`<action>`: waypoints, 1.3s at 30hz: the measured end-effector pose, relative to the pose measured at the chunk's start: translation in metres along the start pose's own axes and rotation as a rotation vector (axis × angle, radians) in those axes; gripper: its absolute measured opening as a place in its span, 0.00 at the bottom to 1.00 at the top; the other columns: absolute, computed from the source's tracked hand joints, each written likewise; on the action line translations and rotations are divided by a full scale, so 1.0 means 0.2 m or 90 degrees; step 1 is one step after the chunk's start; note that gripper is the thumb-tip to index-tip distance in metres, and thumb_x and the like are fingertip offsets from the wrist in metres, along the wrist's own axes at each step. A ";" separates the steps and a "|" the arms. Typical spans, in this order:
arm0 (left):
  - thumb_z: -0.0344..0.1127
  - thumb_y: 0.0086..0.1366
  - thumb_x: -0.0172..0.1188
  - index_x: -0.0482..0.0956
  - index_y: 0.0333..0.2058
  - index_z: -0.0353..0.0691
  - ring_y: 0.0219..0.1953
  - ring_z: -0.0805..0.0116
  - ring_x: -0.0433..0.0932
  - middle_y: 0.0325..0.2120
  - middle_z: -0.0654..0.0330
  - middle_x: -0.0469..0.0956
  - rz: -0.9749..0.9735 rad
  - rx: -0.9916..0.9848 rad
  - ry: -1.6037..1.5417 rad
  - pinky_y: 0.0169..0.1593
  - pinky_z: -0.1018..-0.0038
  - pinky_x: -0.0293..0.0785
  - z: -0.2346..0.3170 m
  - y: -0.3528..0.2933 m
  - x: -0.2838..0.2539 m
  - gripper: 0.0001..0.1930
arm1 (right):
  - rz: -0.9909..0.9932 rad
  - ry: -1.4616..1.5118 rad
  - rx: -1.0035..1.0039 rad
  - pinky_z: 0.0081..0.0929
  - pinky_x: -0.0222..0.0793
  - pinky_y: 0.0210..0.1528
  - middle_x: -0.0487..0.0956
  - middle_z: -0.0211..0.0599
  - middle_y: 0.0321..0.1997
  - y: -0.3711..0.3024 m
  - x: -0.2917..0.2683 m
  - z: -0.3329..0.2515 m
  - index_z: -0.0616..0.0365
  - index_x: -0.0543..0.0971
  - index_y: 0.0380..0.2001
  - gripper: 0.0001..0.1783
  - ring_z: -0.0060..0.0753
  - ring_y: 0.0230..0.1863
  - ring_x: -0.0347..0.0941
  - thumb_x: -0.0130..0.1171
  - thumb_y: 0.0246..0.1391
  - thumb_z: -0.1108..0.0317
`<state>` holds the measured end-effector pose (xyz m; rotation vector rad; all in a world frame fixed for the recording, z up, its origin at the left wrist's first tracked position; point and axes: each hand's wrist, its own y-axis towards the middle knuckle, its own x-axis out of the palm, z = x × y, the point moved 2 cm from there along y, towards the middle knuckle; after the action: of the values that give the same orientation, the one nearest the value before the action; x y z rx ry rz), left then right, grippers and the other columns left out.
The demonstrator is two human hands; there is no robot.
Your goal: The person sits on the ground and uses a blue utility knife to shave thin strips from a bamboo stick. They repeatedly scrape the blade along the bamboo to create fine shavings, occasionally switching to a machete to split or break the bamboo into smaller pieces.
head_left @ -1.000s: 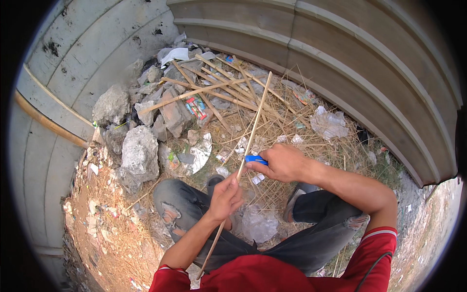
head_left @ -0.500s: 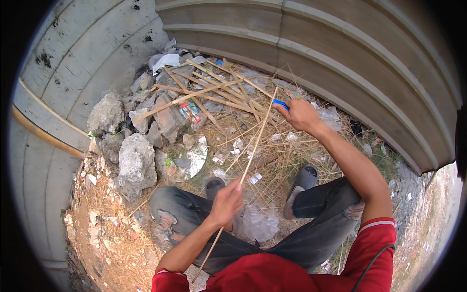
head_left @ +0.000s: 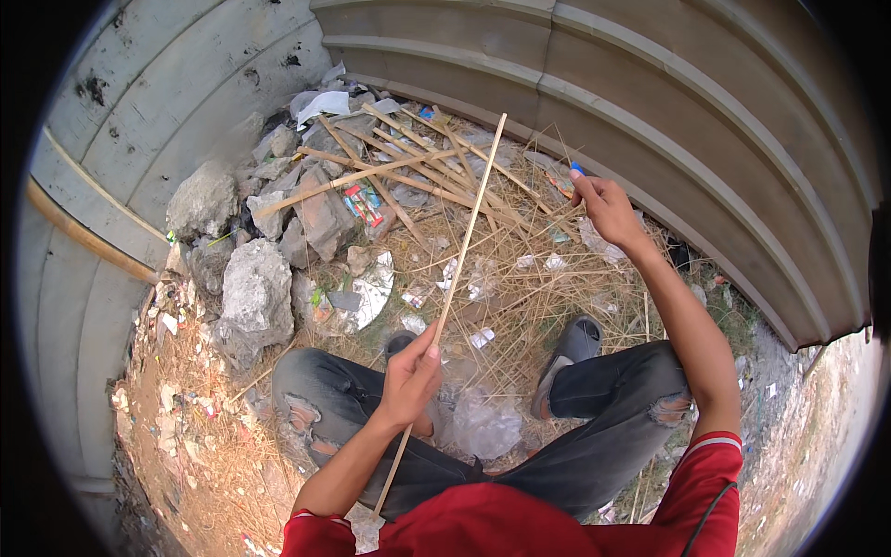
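My left hand point(head_left: 409, 379) is closed around a long, thin wooden stick point(head_left: 471, 227), gripping it below its middle. The stick slants from near my lap up toward the far wall, its upper end free in the air. Held out to the right, my right hand point(head_left: 607, 212) is closed on a small blue object point(head_left: 576, 169). Only its blue end shows above the fingers, so I cannot tell its kind. The two hands are well apart, and the blue object does not touch the stick.
Several wooden strips point(head_left: 390, 169) lie crossed ahead, beside grey rocks point(head_left: 252, 299). Dry straw and litter cover the ground around my sandals point(head_left: 577, 342). A crumpled clear plastic bag point(head_left: 487, 422) lies between my feet. Ribbed metal sheeting point(head_left: 650, 121) and a pale wall point(head_left: 121, 111) enclose the spot.
My right hand has moved away from the stick, right and slightly farther off, with the blue object. The stick stands steeper, its top shifted left and up; my left hand moved slightly left.
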<state>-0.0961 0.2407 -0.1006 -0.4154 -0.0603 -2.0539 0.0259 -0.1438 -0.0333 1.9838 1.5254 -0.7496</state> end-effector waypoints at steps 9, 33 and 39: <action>0.38 0.78 0.48 0.55 0.71 0.33 0.17 0.86 0.54 0.18 0.75 0.57 0.015 0.048 -0.030 0.21 0.82 0.50 0.07 0.12 0.09 0.28 | -0.350 -0.132 -0.288 0.51 0.73 0.34 0.80 0.54 0.23 -0.43 0.32 -0.58 0.59 0.83 0.27 0.33 0.60 0.28 0.78 0.49 0.66 0.40; 0.38 0.78 0.49 0.56 0.70 0.31 0.18 0.85 0.57 0.18 0.73 0.61 -0.062 -0.005 -0.037 0.23 0.82 0.52 -0.01 0.02 0.06 0.28 | 0.050 0.096 0.063 0.31 0.61 0.26 0.68 0.31 0.14 0.09 -0.03 0.23 0.61 0.80 0.27 0.34 0.29 0.20 0.67 0.53 0.63 0.36; 0.39 0.78 0.47 0.54 0.71 0.32 0.16 0.84 0.55 0.16 0.73 0.59 -0.064 -0.021 -0.077 0.21 0.82 0.51 0.06 0.07 0.10 0.29 | -0.115 0.247 -0.038 0.24 0.55 0.25 0.63 0.19 0.17 -0.09 0.18 -0.20 0.59 0.80 0.34 0.27 0.15 0.21 0.59 0.61 0.61 0.42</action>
<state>-0.0891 0.2196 -0.0859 -0.5666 -0.1227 -2.1295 0.0209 -0.0873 -0.0307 2.0505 1.9450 -0.3920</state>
